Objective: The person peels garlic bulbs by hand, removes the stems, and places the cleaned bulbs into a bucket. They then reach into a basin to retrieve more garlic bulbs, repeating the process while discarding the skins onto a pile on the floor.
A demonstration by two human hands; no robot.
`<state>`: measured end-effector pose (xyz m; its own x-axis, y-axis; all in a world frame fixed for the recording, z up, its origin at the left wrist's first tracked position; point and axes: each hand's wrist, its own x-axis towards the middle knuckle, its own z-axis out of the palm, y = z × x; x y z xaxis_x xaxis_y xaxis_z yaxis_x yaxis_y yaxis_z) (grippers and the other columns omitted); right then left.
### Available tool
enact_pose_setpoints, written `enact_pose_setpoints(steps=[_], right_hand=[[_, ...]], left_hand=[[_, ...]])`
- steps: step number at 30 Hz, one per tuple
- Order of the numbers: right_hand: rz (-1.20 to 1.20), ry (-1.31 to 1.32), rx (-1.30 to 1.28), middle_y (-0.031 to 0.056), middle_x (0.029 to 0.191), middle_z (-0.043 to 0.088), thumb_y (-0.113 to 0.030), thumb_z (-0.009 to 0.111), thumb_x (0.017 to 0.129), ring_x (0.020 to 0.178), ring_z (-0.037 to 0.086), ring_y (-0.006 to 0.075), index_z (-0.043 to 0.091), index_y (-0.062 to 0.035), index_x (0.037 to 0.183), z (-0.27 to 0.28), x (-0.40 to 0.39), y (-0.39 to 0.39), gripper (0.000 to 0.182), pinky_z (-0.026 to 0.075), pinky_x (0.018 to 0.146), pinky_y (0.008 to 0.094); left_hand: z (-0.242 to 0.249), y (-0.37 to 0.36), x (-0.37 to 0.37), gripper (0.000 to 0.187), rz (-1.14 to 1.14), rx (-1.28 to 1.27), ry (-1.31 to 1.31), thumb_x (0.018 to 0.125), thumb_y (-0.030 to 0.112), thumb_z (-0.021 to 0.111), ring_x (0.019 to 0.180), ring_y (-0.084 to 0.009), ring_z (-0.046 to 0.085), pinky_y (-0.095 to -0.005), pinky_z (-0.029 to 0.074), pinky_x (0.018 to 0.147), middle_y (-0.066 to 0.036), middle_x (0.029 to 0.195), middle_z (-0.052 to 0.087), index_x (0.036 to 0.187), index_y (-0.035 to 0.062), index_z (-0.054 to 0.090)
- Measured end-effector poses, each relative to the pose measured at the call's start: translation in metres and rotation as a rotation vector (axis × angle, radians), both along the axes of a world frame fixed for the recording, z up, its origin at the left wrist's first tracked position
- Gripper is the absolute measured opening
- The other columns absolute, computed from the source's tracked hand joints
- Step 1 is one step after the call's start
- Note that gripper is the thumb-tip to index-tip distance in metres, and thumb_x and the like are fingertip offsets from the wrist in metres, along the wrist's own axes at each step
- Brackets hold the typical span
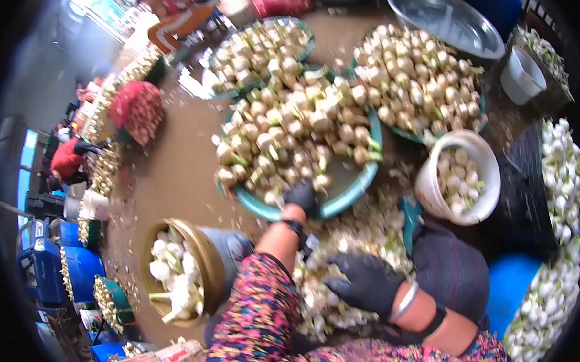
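Observation:
My left hand [300,197], in a black glove, reaches over the near rim of a green tub [349,201] and touches the heap of pale round bulbs [288,132] in it. Its fingertips are hidden among the bulbs. My right hand [365,281], also black-gloved, hovers palm inward above a pile of peelings and trimmings [363,233]. Its fingers are apart and nothing shows between them. A teal-handled tool [410,221] lies right of the peelings.
A white bucket of bulbs [429,188] stands right, a tan bucket of white peeled bulbs [210,268] left. Two more heaped tubs, a metal basin [448,19] and a red sack [138,110] lie beyond. People sit at the far left and top.

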<state>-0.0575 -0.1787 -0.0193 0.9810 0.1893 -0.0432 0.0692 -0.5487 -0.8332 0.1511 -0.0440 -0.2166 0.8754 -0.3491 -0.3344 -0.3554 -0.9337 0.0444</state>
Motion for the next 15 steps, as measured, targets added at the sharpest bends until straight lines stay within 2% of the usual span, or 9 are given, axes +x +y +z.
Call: enact_pose_setpoints(steps=[2,3,5,7,9,11,12,13,15], right_hand=[[-0.005,-0.097,-0.020,0.0193,0.082,0.061,-0.032,0.058,0.076,0.080,0.058,0.0363,0.060,-0.0055,0.096,-0.017,0.001,-0.001,0.033,0.045,0.070,0.0462],[0.010,0.038,-0.035,0.0200,0.089,0.062,-0.032,0.059,0.076,0.085,0.059,0.0354,0.060,-0.0042,0.100,0.007,0.009,-0.006,0.037,0.046,0.074,0.0436],[-0.021,0.098,0.018,0.0218,0.095,0.061,-0.033,0.060,0.076,0.089,0.058,0.0365,0.056,-0.0035,0.110,0.012,0.015,-0.008,0.046,0.046,0.078,0.0430],[-0.174,-0.003,0.047,0.0169,0.084,0.061,-0.027,0.068,0.070,0.077,0.060,0.0293,0.055,-0.0051,0.112,0.018,0.015,-0.004,0.049,0.048,0.066,0.0374],[-0.223,0.036,0.141,0.0187,0.106,0.057,-0.025,0.073,0.068,0.088,0.059,0.0239,0.036,-0.0059,0.133,0.006,0.017,-0.001,0.077,0.048,0.075,0.0351],[-0.211,-0.111,0.495,0.0235,0.119,0.050,-0.026,0.074,0.066,0.105,0.052,0.0363,0.024,-0.0041,0.138,-0.012,0.024,0.008,0.090,0.041,0.091,0.0403],[-0.189,-0.147,0.436,0.0177,0.126,0.045,-0.020,0.076,0.064,0.110,0.049,0.0289,0.019,-0.0029,0.139,-0.011,0.025,0.010,0.095,0.040,0.093,0.0375],[-0.203,-0.006,0.772,0.0150,0.123,0.047,-0.009,0.074,0.066,0.109,0.050,0.0236,0.024,-0.0011,0.137,0.007,0.022,0.018,0.087,0.042,0.092,0.0355],[-0.141,-0.015,1.116,0.0135,0.121,0.048,0.002,0.071,0.065,0.109,0.049,0.0207,0.029,-0.0006,0.134,-0.002,0.022,0.027,0.081,0.044,0.090,0.0335]], left_hand=[[-0.013,0.010,0.017,0.035,-0.019,0.018,0.117,0.077,0.025,0.054,0.105,-0.0326,0.053,-0.0520,0.042,0.084,-0.013,0.112,0.056,0.110,0.0164,0.057],[-0.001,0.014,0.018,0.029,-0.003,-0.039,0.085,0.076,0.026,0.056,0.098,-0.0317,0.058,-0.0462,0.045,0.081,-0.011,0.104,0.061,0.103,0.0189,0.062],[0.031,0.029,0.018,0.025,0.170,-0.397,0.145,0.076,0.021,0.062,0.081,-0.0232,0.062,-0.0358,0.049,0.072,-0.008,0.089,0.066,0.100,0.0145,0.064],[0.083,0.039,0.004,0.023,0.423,-1.043,0.395,0.076,0.016,0.067,0.068,-0.0128,0.058,-0.0277,0.048,0.064,-0.002,0.080,0.065,0.098,0.0091,0.065],[0.127,0.045,-0.016,0.024,0.534,-1.370,0.631,0.080,0.015,0.065,0.067,-0.0069,0.054,-0.0228,0.045,0.060,0.000,0.081,0.062,0.101,0.0030,0.062],[0.168,0.052,-0.047,0.022,0.472,-1.453,0.762,0.083,0.016,0.062,0.073,-0.0108,0.058,-0.0252,0.048,0.065,-0.003,0.085,0.062,0.100,0.0025,0.060],[0.181,0.055,-0.064,0.024,0.403,-1.470,0.788,0.084,0.017,0.061,0.074,-0.0114,0.059,-0.0256,0.049,0.065,-0.004,0.087,0.062,0.102,0.0016,0.059],[0.196,0.055,-0.085,0.026,0.439,-1.575,0.848,0.085,0.017,0.059,0.076,-0.0115,0.059,-0.0254,0.049,0.067,-0.004,0.088,0.061,0.105,0.0005,0.057],[0.212,0.056,-0.119,0.028,0.396,-1.721,0.878,0.087,0.018,0.057,0.079,-0.0114,0.058,-0.0251,0.048,0.070,-0.005,0.091,0.061,0.109,-0.0004,0.055]])
